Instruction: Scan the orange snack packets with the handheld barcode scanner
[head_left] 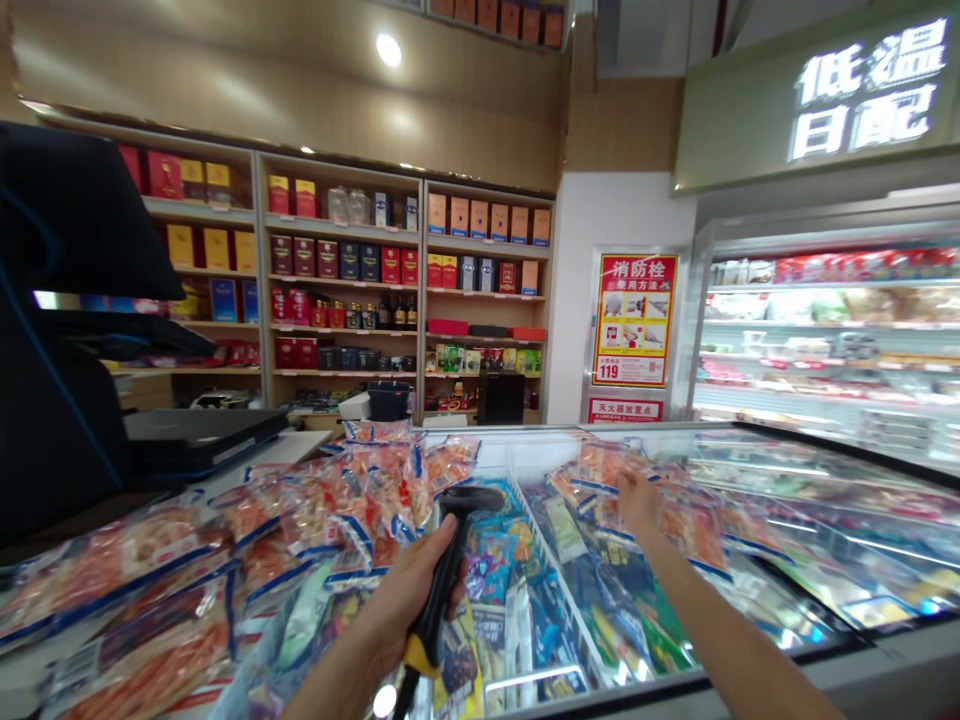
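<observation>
The left hand [424,580] is closed around the grip of a black handheld scanner [444,565] with a yellow-trimmed lower end, its head raised over the middle of the chest freezer [900,652]. The right hand [639,505] reaches toward the freezer's rear edge, fingers drawn in at a clear packet [598,462] with pinkish-orange contents; blur prevents confirming whether it grips or merely touches. Similar blue-edged packets [694,530] lie just beside that hand, toward the freezer's right side. A larger packet pile [315,500] runs from the near left corner along the table [300,447] to the freezer's rear edge. Colourful bags [487,570] lie inside the freezer, beneath the scanner. The step in hand is judged to be the handling of single packets with the scanner at the ready; the next move would call for a sure hold on one packet and its label turned squarely to the scanner head. Beyond, a dark terminal [75,220] stands at left, stocked shelves [345,262] behind, and a lit refrigerated display [825,330] at right.
</observation>
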